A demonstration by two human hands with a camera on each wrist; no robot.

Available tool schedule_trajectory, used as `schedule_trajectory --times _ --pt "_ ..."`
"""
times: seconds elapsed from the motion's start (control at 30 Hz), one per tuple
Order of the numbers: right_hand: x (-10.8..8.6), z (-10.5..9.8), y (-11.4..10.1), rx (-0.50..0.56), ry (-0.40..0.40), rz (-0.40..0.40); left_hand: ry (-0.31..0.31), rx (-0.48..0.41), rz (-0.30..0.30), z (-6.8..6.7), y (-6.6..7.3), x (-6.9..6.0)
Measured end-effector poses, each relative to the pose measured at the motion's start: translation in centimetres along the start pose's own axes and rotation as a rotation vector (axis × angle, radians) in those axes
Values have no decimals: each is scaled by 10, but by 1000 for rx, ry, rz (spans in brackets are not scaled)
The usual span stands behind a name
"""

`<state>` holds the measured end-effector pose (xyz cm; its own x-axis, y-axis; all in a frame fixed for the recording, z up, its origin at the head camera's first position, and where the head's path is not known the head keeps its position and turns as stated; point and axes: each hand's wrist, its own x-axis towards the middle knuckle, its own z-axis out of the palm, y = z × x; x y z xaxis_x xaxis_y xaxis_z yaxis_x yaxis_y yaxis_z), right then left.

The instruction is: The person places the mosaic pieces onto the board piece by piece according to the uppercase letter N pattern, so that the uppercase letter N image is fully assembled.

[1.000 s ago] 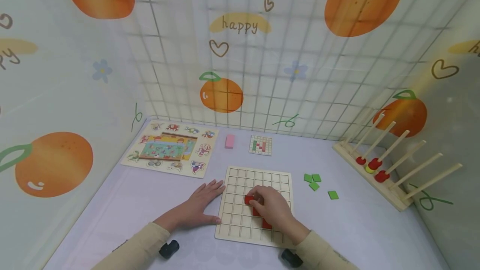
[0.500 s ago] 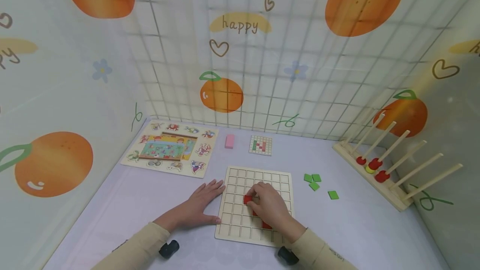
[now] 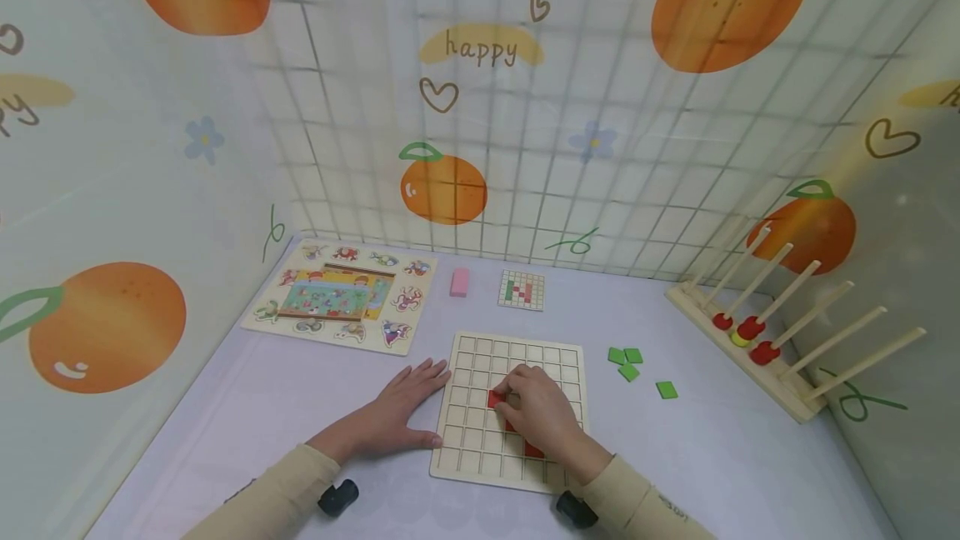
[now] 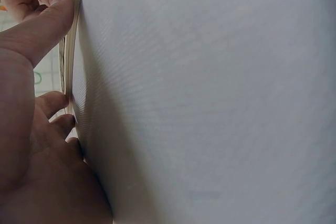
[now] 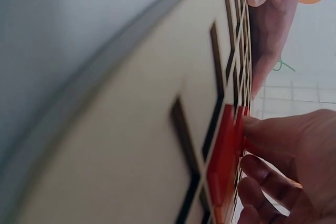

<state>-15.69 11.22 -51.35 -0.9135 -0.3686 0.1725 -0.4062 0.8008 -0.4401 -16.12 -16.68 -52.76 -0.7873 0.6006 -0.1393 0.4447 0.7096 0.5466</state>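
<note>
My left hand (image 3: 401, 415) lies spread, its fingertips and thumb touching the left edge of the wooden grid board (image 3: 468, 423). Over the board, my right hand (image 3: 540, 411) has its thumb and fingers bent together at a small red square tile (image 3: 494, 399), which it pinches low at the grid. A second red tile (image 3: 534, 450) sits in a cell nearer the wrist, and another red tile (image 3: 510, 427) shows partly under the hand. In the right wrist view the thumb (image 5: 273, 132) touches red beyond the nearer red tiles (image 5: 223, 156).
Several green tiles (image 3: 628, 372) lie right of the board. Behind it are a small pattern card (image 3: 521, 291) and a pink block (image 3: 460, 283). A picture puzzle board (image 3: 345, 340) lies at the back left. A wooden peg stand (image 3: 750, 357) with beads stands at the right.
The right hand has shifted slightly away from the body and the red tile at its fingertips slightly left; over the last half second it barely moves. The left hand stays put.
</note>
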Motion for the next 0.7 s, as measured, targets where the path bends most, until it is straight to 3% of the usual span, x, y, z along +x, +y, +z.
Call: schedule_trajectory --times 0.37,0.7 --pt "0 -1 1 -11 -16 -2 -9 -3 -2 -1 0 0" --pt "-5 -2 7 32 -30 54 13 -19 22 -1 0 0"
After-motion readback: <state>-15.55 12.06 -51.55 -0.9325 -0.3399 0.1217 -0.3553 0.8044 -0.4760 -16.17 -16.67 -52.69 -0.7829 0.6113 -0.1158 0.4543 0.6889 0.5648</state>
